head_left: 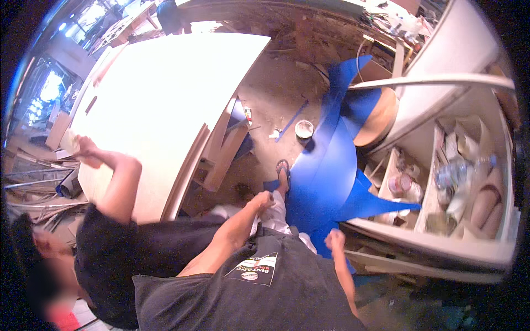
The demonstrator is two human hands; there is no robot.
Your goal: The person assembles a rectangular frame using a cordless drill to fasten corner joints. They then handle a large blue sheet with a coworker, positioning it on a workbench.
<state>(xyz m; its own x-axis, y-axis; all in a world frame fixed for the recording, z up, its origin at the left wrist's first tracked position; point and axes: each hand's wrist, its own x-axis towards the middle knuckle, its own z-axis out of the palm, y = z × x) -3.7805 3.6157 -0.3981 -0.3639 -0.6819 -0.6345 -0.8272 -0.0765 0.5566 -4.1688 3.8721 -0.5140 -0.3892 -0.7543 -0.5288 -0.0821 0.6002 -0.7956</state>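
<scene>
My left hand (263,200) is closed in front of my thigh, over pale trousers. Whether its curled fingers hold anything is hidden. Lower on the right, my right hand (335,239) is also closed, next to the near edge of a glossy blue sheet (323,185). I cannot tell if it grips anything. The blue sheet lies along my right side, with pointed blue pieces sticking out from it. To my left is a large white board (171,94). A co-worker in a black shirt leans there, one hand (85,149) on the board with something pale under it.
An open pot with white contents (304,129) stands ahead, near a small tube (248,115) and a thin blue strip (294,117). At right, a pale cabinet (381,227) holds bottles and jars in its compartments. A curved pale strip (436,81) juts above it. Wood scraps lie at left.
</scene>
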